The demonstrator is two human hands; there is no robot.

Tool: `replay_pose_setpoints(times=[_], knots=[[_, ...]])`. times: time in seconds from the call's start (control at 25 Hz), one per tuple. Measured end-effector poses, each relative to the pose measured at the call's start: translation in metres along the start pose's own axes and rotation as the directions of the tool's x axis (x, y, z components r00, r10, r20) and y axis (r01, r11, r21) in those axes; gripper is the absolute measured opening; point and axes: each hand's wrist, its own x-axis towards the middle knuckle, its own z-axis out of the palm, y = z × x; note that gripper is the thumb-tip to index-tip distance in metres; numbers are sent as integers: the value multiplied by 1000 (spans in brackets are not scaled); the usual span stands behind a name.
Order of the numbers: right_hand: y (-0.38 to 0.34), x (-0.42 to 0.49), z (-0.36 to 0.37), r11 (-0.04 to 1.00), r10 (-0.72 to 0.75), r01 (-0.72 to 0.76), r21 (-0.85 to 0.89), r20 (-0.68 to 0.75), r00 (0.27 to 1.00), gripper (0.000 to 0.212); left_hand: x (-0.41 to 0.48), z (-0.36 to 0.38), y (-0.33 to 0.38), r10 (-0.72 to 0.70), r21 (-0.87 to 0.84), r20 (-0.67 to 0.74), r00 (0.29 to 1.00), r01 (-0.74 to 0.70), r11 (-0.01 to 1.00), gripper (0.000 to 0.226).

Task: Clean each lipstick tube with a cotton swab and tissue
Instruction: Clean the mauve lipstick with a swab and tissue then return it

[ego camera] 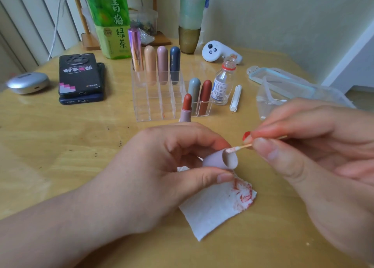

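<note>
My left hand (166,166) grips a lilac lipstick cap (216,160), its open mouth turned to the right. My right hand (303,146) pinches a wooden cotton swab (238,147), whose pink-stained tip touches the cap's rim. Under the cap lies a white tissue (214,207) with red smears at its right corner. Behind my left hand stands an uncapped red lipstick (187,106) in a lilac base. A clear acrylic organizer (153,97) holds several capped lipstick tubes (162,65).
An open small clear bottle (222,83) and a bundle of swabs (235,98) sit right of the organizer. Two stacked phones (81,77), a silver case (27,82), a green tea bottle (110,18), a white controller (218,52) and a plastic box (287,85) surround the work spot.
</note>
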Motion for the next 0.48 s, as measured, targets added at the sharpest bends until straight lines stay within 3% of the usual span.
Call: replay_pose_setpoints(times=[0.08, 0.2, 0.24, 0.28, 0.36, 0.4, 0.44, 0.48], knots=[[1, -4, -1, 998, 57, -56, 20, -95, 994, 10, -1, 1, -1, -67, -100, -16, 998, 66, 993, 23], [-5, -8, 0, 998, 42, -40, 38, -59, 997, 11, 0, 4, -2, -86, -215, 6, 996, 86, 973, 26], [-8, 1, 1, 999, 33, -33, -13, -6, 999, 12, 0, 5, -2, -73, -237, 6, 997, 72, 969, 26], [-8, 11, 1, 991, 117, -110, -75, 93, 989, 15, 0, 6, -3, -58, -258, 4, 998, 57, 965, 26], [-2, 27, 2, 924, 376, -368, -102, 415, 828, 19, -1, 7, -3, -32, -298, 6, 999, 33, 954, 26], [0, 25, 2, 929, 349, -369, -41, 431, 832, 21, -1, 7, -4, -21, -307, 9, 1000, 22, 951, 26], [1, 21, 3, 973, 215, -230, 14, 304, 928, 27, -1, 7, -4, -9, -311, 10, 1000, 11, 950, 26], [1, 13, 4, 988, 102, -116, 101, 131, 986, 19, -1, 6, -4, 1, -313, 12, 1000, 2, 950, 26]])
